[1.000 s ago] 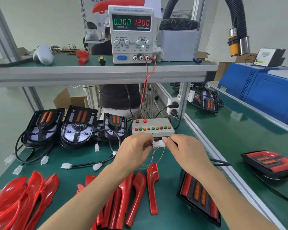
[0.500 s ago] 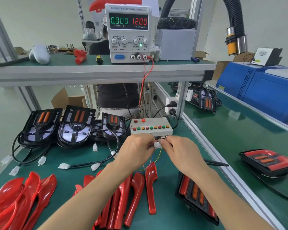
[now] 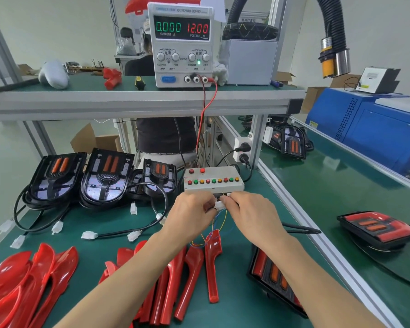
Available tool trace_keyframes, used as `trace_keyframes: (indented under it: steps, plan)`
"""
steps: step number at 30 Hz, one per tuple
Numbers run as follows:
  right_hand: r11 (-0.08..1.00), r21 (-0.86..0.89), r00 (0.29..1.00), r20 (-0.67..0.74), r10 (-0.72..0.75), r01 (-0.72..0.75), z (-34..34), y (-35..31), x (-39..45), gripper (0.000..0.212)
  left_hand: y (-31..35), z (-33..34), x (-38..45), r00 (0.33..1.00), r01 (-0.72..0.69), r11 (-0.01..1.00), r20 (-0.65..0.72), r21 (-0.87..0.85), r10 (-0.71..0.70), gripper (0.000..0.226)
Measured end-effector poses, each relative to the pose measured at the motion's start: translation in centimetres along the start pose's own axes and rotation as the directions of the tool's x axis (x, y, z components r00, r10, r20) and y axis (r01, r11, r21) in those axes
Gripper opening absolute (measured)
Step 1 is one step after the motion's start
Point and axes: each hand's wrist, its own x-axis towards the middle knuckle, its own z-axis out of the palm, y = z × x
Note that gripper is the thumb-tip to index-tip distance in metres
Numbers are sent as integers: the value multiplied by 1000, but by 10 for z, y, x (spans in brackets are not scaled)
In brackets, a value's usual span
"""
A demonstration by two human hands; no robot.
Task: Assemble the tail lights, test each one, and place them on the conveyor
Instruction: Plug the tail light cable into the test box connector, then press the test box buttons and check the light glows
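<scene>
Hands meet just in front of the grey test box with coloured buttons (image 3: 214, 180): left hand (image 3: 191, 213) and right hand (image 3: 251, 215) both pinch the small white plastic connector (image 3: 219, 205), thin coloured wires (image 3: 219, 222) hanging below. Black tail light with red lens (image 3: 273, 279) lies on the green tabletop (image 3: 237, 311) under the right forearm. Red plastic lens strips (image 3: 212, 263) lie below the hands; a finished red tail light (image 3: 376, 229) sits on the green conveyor (image 3: 329, 185), right.

Factory assembly line, conveyor (image 3: 329, 185), bench power supply (image 3: 182, 43), test box (image 3: 213, 179)

Pale walls (image 3: 57, 31), alu shelf (image 3: 128, 100)
</scene>
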Motion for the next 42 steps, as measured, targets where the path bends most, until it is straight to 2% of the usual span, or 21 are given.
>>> trace_keyframes:
  steps: [2, 4, 6, 7, 8, 10, 12, 14, 19, 23, 25, 27, 30, 32, 34, 37, 39, 42]
  plan:
    - [1000, 24, 1000, -5, -9, 10, -6, -4, -5, 39, -3, 0, -1, 999, 35, 999, -12, -32, -35, 12]
    - [984, 178, 987, -158, 12, 17, -15, -2, -20, 38, -9, 0, 1, 993, 118, 992, -12, -36, -118, 14]
    - [941, 339, 908, -393, 142, -1, -28, 7, -53, 30, -15, -1, 2, 980, 197, 980, -4, -37, -198, 15]
    - [928, 366, 858, -454, 239, -65, -33, 19, -74, 22, -17, 0, 2, 976, 219, 975, 3, -31, -219, 16]
    - [897, 399, 817, -442, 371, -191, -36, 33, -99, 20, -18, 0, 2, 972, 234, 972, 10, -23, -234, 17]
    - [736, 448, 722, -245, 647, -508, -34, 58, -145, 36, -21, 0, 2, 967, 255, 967, 12, -7, -255, 16]
    - [552, 455, 637, 46, 769, -699, -23, 80, -178, 46, -23, 2, 2, 961, 275, 961, 4, -4, -275, 11]
    - [389, 532, 586, 268, 765, -752, -14, 89, -195, 38, -22, 4, 1, 959, 285, 959, -1, -8, -285, 10]
    - [126, 637, 538, 509, 672, -760, -12, 75, -182, 34, -23, 5, 2, 944, 331, 944, -18, -1, -331, 19]
    - [22, 696, 579, 579, 574, -718, -5, 64, -160, 34, -27, 3, 3, 939, 343, 939, -3, 29, -343, 26]
    - [-38, 731, 608, 594, 528, -681, -2, 62, -157, 34, -29, 4, 3, 938, 345, 937, 2, 58, -346, 20]
    - [-54, 759, 647, 588, 486, -649, 1, 62, -158, 37, -31, 6, 3, 943, 329, 940, 18, 96, -332, 11]
    - [22, 806, 723, 518, 458, -591, 7, 63, -165, 42, -30, 15, 4, 948, 276, 927, 90, 252, -306, 6]
    - [102, 833, 780, 456, 429, -543, 11, 63, -167, 46, -27, 25, 5, 949, 168, 893, 177, 417, -262, 12]
    - [142, 855, 826, 419, 376, -498, 16, 63, -165, 48, -23, 34, 7, 941, 100, 855, 231, 509, -247, 15]
    - [162, 884, 881, 387, 271, -438, 21, 63, -157, 41, -21, 41, 15, 927, 142, 822, 217, 552, -307, 15]
    - [174, 902, 907, 354, 227, -396, 26, 63, -150, 40, -22, 43, 19, 911, 125, 814, 261, 567, -321, 16]
    - [188, 918, 918, 294, 266, -349, 36, 64, -138, 44, -26, 46, 18, 879, 72, 831, 358, 552, -314, 18]
